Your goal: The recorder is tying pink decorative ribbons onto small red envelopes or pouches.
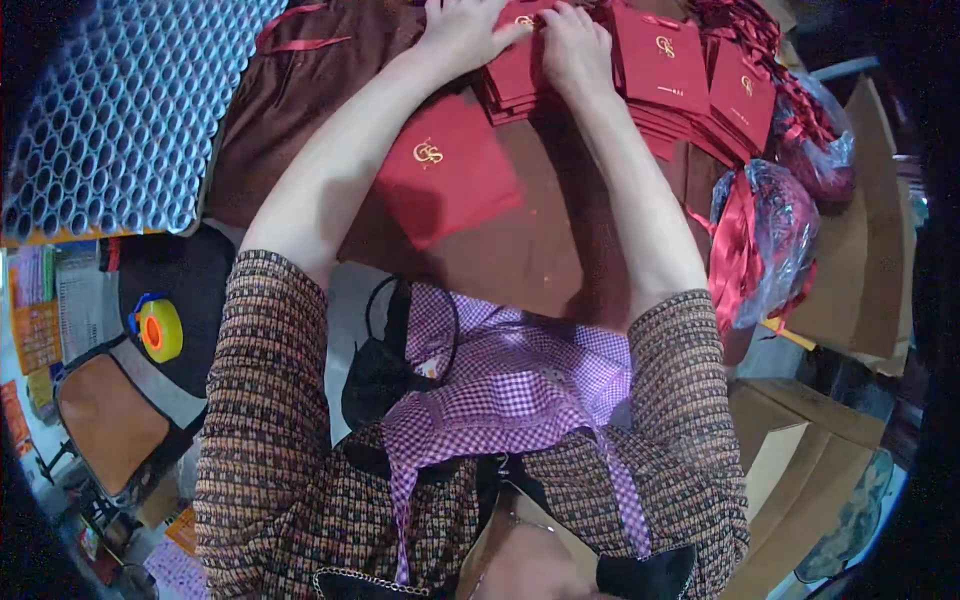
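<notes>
At the far edge of the view, my left hand [462, 35] lies at the left side of a stack of flat red bags [515, 82], fingers spread and thumb reaching over the stack. My right hand [580, 52] is bent over the same stack's right side, its fingers curled against the top bag; the view's edge cuts off part of both hands. Closer to me, a single red bag [450, 170] with a gold emblem lies flat and turned at an angle, under my left forearm. Another stack of red bags [662, 65] stands right of my right hand.
Farther right, more red bags [742, 95] lean in a fanned pile. Clear plastic bags of red ribbon [770, 230] hang at the table's right edge, beside open cardboard boxes [865, 240]. A blue tray of round cells [110, 110] is at left, above a yellow tape roll [162, 330].
</notes>
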